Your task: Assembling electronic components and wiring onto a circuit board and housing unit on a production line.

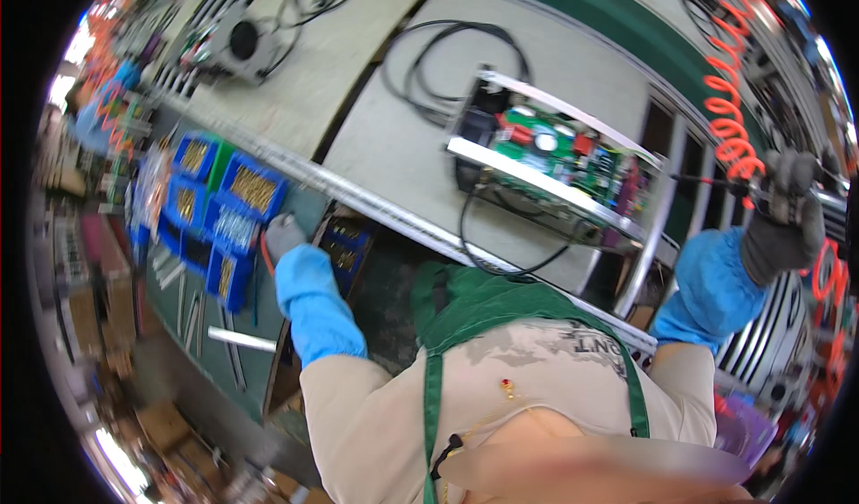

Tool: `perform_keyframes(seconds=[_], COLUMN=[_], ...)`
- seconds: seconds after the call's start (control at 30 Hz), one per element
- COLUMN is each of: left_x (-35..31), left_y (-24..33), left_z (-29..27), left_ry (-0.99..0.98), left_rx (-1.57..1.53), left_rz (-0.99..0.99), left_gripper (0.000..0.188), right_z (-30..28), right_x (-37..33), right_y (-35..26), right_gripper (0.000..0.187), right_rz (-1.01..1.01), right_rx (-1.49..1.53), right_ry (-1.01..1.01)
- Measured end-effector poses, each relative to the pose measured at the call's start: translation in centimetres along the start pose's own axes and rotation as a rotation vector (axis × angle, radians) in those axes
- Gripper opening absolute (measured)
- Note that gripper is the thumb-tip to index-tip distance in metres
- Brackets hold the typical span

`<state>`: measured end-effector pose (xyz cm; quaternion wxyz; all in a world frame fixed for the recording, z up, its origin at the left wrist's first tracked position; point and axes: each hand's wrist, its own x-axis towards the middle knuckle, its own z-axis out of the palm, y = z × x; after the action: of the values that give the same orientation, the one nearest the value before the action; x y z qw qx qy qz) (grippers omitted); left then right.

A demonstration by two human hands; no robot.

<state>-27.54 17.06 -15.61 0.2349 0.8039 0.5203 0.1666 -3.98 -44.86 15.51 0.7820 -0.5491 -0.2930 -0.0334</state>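
My left hand (286, 236), in a grey glove and blue sleeve, is beside the blue parts bins (234, 228) at the left. Its fingers look drawn together; a slim red thing (267, 252) shows by them, but what they hold is unclear. My right hand (789, 213), also gloved, is closed around a screwdriver (756, 189), apparently air-driven, whose thin bit points left. That bit reaches close to the right end of an open metal chassis (546, 160) with green circuit boards. Brass-coloured screws (253, 188) fill some of the bins.
An orange coiled hose (729, 115) hangs at the right. Black cables (474, 30) lie on the pale worktop (358, 160) around the chassis. Another metal unit (242, 41) stands farther left. Metal strips (242, 338) lie on the green side table. Another person (97, 115) is at the far left.
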Motion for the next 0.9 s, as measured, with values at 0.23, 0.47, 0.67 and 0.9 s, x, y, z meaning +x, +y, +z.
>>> perform_keyframes(seconds=[0.23, 0.47, 0.67, 0.9], left_x=[-11.3, -27.5, -29.9, -30.9], left_y=[20.8, 34.9, 34.8, 33.9], left_z=[-3.2, -3.7, -2.6, -2.6], left_ry=[-0.190, -1.524, -1.642, -1.605], left_rx=[-1.174, -1.313, -1.443, -1.383], left_rz=[0.276, 0.177, 0.099, 0.086], left_gripper=[0.010, 0.025, 0.026, 0.030], right_z=[2.5, 4.8, 4.6, 4.4], right_x=[-2.0, -3.8, -4.8, -5.9], right_y=[-1.5, -1.3, -1.2, -1.5], right_gripper=[0.054, 0.058, 0.060, 0.054], right_rz=[-0.297, -0.357, -0.382, -0.362], right_rx=[0.231, 0.507, 0.533, 0.514], right_ry=[-0.073, -0.030, 0.010, 0.014])
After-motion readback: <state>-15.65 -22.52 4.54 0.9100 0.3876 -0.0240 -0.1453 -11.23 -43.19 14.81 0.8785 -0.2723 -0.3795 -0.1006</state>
